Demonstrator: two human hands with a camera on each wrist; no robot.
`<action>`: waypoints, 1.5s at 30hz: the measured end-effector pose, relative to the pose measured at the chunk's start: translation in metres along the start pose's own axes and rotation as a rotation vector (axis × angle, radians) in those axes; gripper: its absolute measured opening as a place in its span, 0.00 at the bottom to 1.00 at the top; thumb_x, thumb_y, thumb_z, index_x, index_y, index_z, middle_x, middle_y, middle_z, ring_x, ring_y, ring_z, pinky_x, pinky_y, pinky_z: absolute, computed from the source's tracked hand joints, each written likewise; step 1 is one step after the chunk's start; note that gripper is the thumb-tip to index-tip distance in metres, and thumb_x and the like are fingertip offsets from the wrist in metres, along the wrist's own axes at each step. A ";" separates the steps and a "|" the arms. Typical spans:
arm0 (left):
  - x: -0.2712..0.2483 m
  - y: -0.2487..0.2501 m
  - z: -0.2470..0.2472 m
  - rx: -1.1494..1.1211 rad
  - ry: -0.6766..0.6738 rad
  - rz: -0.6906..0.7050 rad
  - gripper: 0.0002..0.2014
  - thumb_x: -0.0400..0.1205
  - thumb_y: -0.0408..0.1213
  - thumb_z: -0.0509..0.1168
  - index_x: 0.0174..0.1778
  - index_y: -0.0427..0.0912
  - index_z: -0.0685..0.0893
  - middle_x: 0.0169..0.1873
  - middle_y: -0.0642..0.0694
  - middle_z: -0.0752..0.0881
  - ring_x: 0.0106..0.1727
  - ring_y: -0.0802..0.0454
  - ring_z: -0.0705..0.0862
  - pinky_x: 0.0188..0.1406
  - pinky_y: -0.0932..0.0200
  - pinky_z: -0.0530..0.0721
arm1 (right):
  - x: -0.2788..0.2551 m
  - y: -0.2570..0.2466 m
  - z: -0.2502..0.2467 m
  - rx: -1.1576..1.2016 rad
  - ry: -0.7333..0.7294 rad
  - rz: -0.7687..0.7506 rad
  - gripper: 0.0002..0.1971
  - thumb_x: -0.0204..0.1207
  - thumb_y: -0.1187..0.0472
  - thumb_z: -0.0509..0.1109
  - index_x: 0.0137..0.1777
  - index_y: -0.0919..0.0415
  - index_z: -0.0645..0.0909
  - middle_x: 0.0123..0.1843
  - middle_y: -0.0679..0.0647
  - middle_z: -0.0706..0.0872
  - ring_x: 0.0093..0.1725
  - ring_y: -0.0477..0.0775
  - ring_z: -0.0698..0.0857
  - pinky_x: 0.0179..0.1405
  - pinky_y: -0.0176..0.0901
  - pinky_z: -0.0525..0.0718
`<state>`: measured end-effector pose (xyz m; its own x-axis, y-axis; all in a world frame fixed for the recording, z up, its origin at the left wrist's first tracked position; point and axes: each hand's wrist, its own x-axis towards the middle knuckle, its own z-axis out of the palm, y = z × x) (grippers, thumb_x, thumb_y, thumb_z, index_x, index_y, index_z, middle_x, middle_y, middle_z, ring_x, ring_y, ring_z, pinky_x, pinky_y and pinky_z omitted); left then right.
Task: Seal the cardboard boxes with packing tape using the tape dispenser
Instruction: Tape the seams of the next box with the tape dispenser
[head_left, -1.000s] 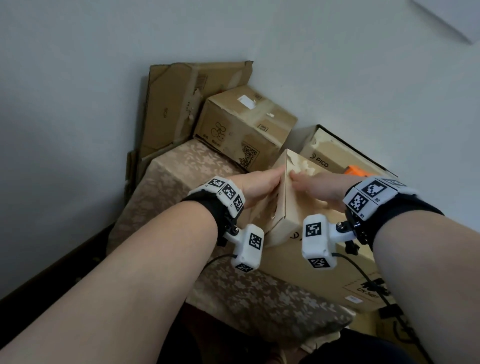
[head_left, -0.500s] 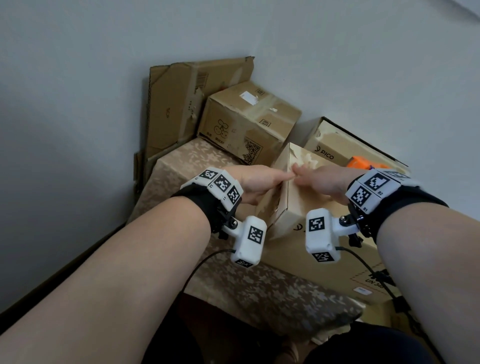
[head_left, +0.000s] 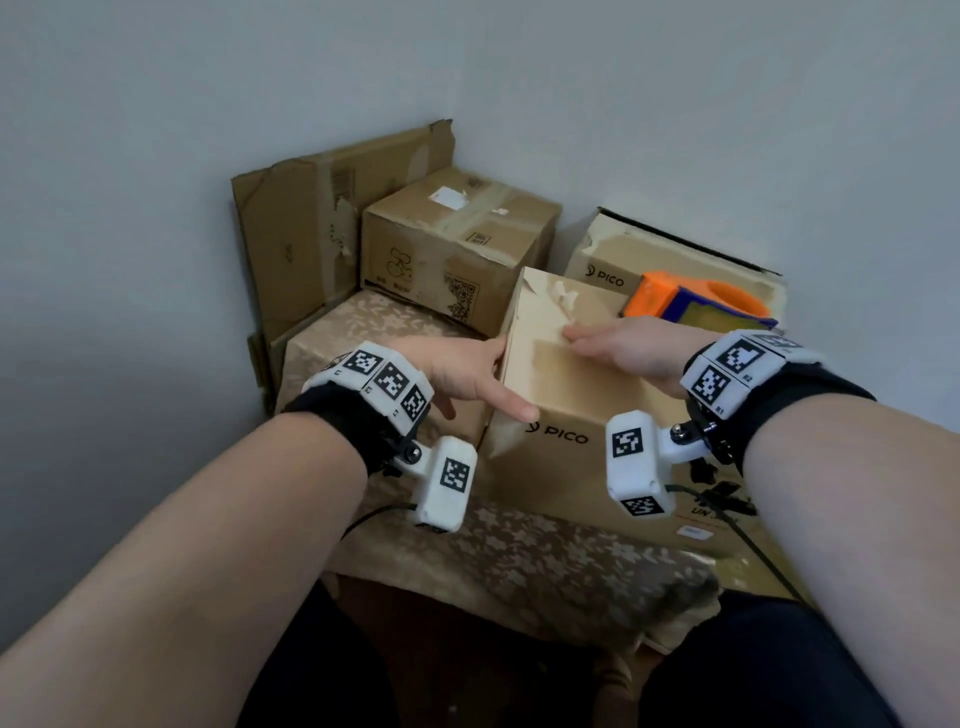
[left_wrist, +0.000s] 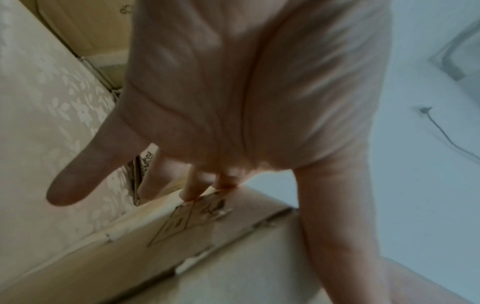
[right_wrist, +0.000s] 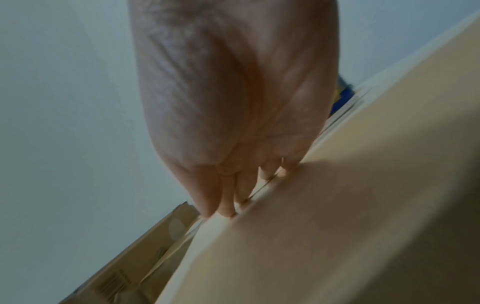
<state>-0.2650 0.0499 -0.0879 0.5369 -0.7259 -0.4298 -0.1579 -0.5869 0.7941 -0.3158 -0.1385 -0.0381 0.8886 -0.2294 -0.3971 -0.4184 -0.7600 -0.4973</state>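
A flattened cardboard sheet (head_left: 317, 234) leans on the wall, far left of the small PICO box (head_left: 566, 384) that both hands are on. Next comes a floral-patterned cloth (head_left: 363, 332) draped over the surface the boxes stand on, and a worn brown box with a QR code (head_left: 452, 244) stands on it just behind and left of the PICO box.

The left hand (head_left: 457, 369) lies against the PICO box's left side, fingers straight and spread, thumb stretched along the near top edge; the left wrist view shows the fingertips (left_wrist: 192, 193) touching cardboard, gripping nothing. The PICO box is pale tan, its top skin torn and peeling near the far corner, with the logo printed on the near face. It sits on a larger flat carton (head_left: 597, 499).

The right hand (head_left: 623, 348) rests flat on the box's top, fingers straight and together, their tips (right_wrist: 228, 209) pressing along a seam. Behind and right of the PICO box an open PICO carton (head_left: 613, 260) holds the orange tape dispenser (head_left: 691, 301).

Half a second ago the box was tipped up on edge with the two hands meeting at its raised ridge; now it sits level and the hands have parted, one to its side, one on top.
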 end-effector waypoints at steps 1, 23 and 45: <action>-0.003 0.005 0.002 0.018 0.005 -0.016 0.53 0.65 0.51 0.80 0.80 0.66 0.52 0.73 0.57 0.73 0.70 0.49 0.74 0.62 0.35 0.81 | -0.008 0.009 -0.006 -0.005 0.015 -0.005 0.21 0.83 0.56 0.65 0.75 0.57 0.75 0.76 0.57 0.76 0.77 0.57 0.72 0.78 0.51 0.67; 0.001 0.060 0.012 0.015 0.268 -0.271 0.26 0.76 0.26 0.72 0.69 0.50 0.80 0.46 0.46 0.90 0.39 0.53 0.87 0.37 0.63 0.88 | -0.071 0.127 -0.051 -0.106 0.228 0.280 0.19 0.82 0.56 0.62 0.67 0.66 0.78 0.69 0.61 0.80 0.68 0.61 0.79 0.52 0.46 0.75; 0.028 0.108 0.071 0.367 0.275 -0.190 0.50 0.71 0.60 0.72 0.84 0.48 0.55 0.81 0.45 0.61 0.77 0.42 0.66 0.71 0.42 0.74 | -0.099 0.135 -0.055 0.324 0.069 0.371 0.10 0.81 0.58 0.68 0.49 0.67 0.81 0.38 0.59 0.89 0.33 0.58 0.89 0.29 0.45 0.84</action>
<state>-0.3262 -0.0599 -0.0446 0.7753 -0.5016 -0.3839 -0.2910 -0.8231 0.4877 -0.4501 -0.2522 -0.0235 0.6746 -0.4963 -0.5464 -0.7359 -0.3937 -0.5509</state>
